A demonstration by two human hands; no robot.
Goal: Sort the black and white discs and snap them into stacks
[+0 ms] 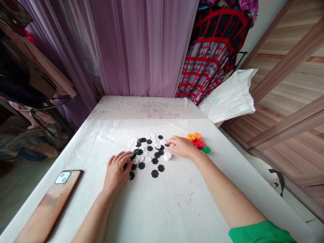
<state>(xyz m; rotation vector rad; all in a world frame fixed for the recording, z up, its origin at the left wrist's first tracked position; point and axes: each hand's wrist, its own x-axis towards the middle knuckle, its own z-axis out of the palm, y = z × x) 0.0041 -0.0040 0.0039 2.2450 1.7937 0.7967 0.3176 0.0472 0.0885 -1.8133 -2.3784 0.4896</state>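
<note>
A: State of the left hand?
B: Palm down on the near-left edge of the disc pile, fingers spread over black ones. Grip open, nothing pinched. Lying flat like that, it probably just pins them in place.
A: And the right hand?
B: At the pile's right edge, fingertips among the discs. Can't tell if its grip is closed on any.
A: Others?
B: The coloured discs (orange, red, green) sit clustered just beyond that hand, apart from the black/white mix.
A: Surface, room?
B: The bench has a creased white cover with faint red marks. Phone face down, near left. Purple curtain behind, white bag to the right, wood floor.
</note>
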